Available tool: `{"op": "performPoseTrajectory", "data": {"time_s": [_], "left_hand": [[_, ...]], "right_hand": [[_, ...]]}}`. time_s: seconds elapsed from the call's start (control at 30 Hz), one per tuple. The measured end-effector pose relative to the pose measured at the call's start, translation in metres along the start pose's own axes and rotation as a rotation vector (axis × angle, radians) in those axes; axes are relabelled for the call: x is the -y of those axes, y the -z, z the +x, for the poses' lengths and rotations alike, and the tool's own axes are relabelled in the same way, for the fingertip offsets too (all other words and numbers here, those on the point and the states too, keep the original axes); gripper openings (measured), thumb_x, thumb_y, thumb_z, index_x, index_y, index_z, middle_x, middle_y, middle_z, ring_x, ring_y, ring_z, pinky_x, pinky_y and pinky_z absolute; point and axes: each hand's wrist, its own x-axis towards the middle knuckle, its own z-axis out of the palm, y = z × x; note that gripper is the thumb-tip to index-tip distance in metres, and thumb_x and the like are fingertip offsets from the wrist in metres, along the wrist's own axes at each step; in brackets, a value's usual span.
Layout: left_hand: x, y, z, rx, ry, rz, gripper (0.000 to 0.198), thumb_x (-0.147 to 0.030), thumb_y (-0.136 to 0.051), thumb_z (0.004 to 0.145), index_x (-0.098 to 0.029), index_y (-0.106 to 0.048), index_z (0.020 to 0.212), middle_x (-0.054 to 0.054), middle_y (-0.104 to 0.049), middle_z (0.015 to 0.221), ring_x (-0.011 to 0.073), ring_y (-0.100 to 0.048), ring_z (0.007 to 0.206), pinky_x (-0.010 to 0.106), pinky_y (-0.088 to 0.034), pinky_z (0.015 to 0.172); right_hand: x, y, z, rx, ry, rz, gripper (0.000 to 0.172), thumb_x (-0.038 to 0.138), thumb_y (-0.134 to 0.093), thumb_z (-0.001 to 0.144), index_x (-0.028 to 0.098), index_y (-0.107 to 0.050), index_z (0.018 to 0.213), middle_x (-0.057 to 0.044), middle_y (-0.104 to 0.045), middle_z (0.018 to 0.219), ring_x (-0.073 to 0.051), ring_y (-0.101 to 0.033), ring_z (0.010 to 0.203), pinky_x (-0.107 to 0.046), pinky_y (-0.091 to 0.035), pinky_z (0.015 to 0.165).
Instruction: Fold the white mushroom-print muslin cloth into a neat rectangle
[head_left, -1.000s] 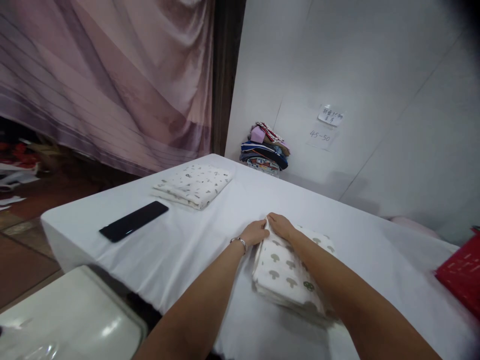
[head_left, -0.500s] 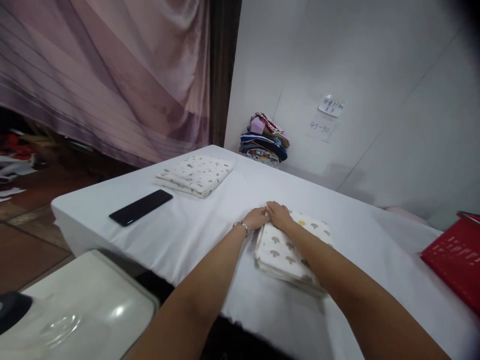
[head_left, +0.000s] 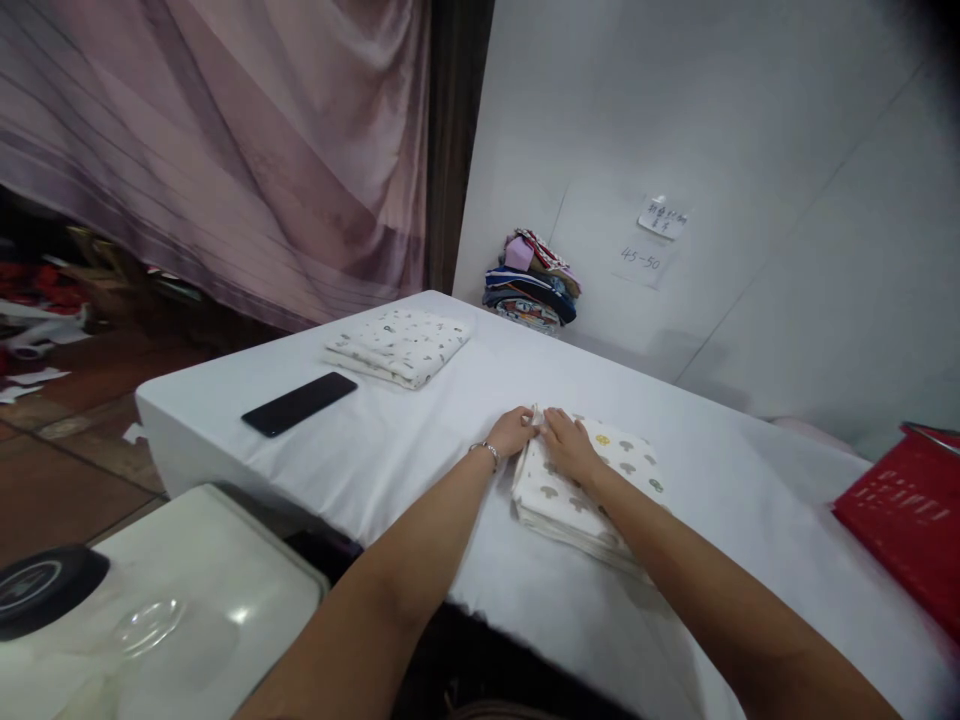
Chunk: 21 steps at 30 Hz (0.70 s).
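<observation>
A folded white cloth with a mushroom print [head_left: 622,460] lies on the white-covered table in front of me. At its far left corner my left hand [head_left: 514,431] is closed on the cloth's edge, a small fold showing above the fingertips. A bracelet circles that wrist. My right hand [head_left: 568,443] rests on top of the cloth beside it, fingers stretched out and pressing the surface. Farther left lies a second folded white cloth with a small print [head_left: 405,346], which neither hand touches.
A black phone [head_left: 300,403] lies near the left edge of the table [head_left: 450,480]. Folded fabrics [head_left: 531,280] are stacked by the wall, under paper notes [head_left: 662,216]. A red basket [head_left: 907,510] stands at right, a pale lidded box [head_left: 217,590] at lower left.
The view has shifted slightly. My right hand has slid a little back from the cloth's corner and lies flatter; my left hand stays at the corner, where a small fold now shows.
</observation>
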Motion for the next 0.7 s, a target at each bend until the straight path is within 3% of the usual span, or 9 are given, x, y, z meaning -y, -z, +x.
{"op": "performPoseTrajectory", "data": {"time_s": [0.17,0.4,0.57,0.7], "left_hand": [[-0.002,0.0,-0.004,-0.058,0.036,-0.022,0.024,-0.026,-0.056,0.077,-0.016,-0.057,0.099,0.0,-0.062,0.075,0.0095,-0.055,0.064,0.019,-0.042,0.059],[0.002,0.008,-0.033,-0.058,0.125,-0.054,0.012,-0.024,-0.054,0.077,-0.014,-0.057,0.073,-0.002,-0.058,0.06,0.0076,-0.05,0.048,0.019,-0.039,0.047],[-0.002,0.007,-0.064,-0.072,0.138,-0.046,0.015,-0.026,-0.054,0.076,-0.016,-0.056,0.066,-0.006,-0.048,0.045,0.0079,-0.043,0.043,0.019,-0.035,0.045],[-0.009,0.005,-0.079,-0.105,0.146,-0.076,0.013,-0.025,-0.056,0.074,-0.015,-0.056,0.065,-0.005,-0.051,0.05,0.0081,-0.045,0.049,0.019,-0.035,0.048]], "right_hand": [[0.005,-0.005,-0.016,0.061,-0.02,-0.056,0.044,0.036,-0.026,0.092,0.019,-0.037,0.132,-0.011,-0.027,0.144,-0.023,-0.018,0.134,-0.049,-0.015,0.103],[0.004,0.01,-0.03,0.006,0.018,0.03,0.041,0.028,-0.028,0.091,0.017,-0.042,0.128,-0.013,-0.034,0.14,-0.023,-0.021,0.132,-0.047,-0.016,0.103],[0.01,0.015,-0.051,-0.039,0.129,0.102,0.025,0.02,-0.038,0.085,0.019,-0.059,0.097,-0.007,-0.059,0.105,-0.019,-0.048,0.102,-0.032,-0.031,0.09],[0.021,0.019,-0.058,-0.109,0.159,0.174,0.023,0.018,-0.041,0.083,0.02,-0.063,0.088,-0.004,-0.061,0.088,-0.017,-0.05,0.088,-0.027,-0.033,0.081]]}}
